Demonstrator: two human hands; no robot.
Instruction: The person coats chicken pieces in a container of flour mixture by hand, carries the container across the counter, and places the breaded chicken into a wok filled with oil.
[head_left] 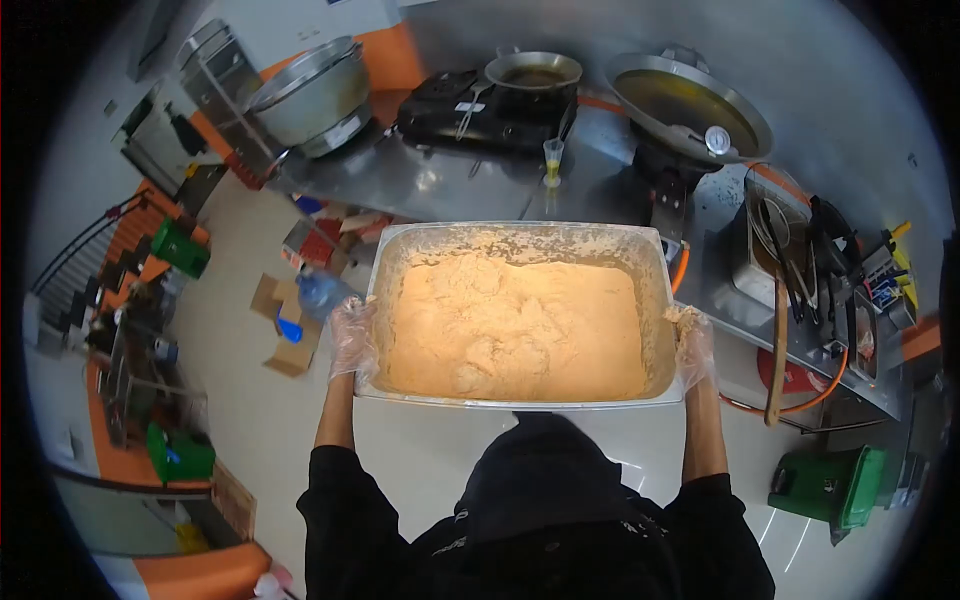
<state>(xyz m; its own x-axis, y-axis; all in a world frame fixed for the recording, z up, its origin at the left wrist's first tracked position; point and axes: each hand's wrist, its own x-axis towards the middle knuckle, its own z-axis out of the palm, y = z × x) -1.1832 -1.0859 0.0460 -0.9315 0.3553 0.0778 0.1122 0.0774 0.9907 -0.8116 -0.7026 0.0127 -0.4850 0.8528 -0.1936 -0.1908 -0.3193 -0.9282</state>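
A deep rectangular metal pan (520, 403) is held up in front of my body, off the floor and in front of the steel counter. Pale orange flour (590, 310) fills much of it, with several coated lumps (500, 360) near the front and back; what is inside the lumps is hidden. My left hand (353, 337), in a clear plastic glove, is closed on the pan's left end. On its right end my right hand (693, 345) grips too, its gloved fingers caked with flour or batter.
A steel counter (440, 190) carries a large pot (312, 95), a stove (480, 115) with a pan (533, 70), and a wide wok (690, 105) of oil with a thermometer (717, 140). A cardboard box (285, 325) and green bin (828, 485) stand on the floor.
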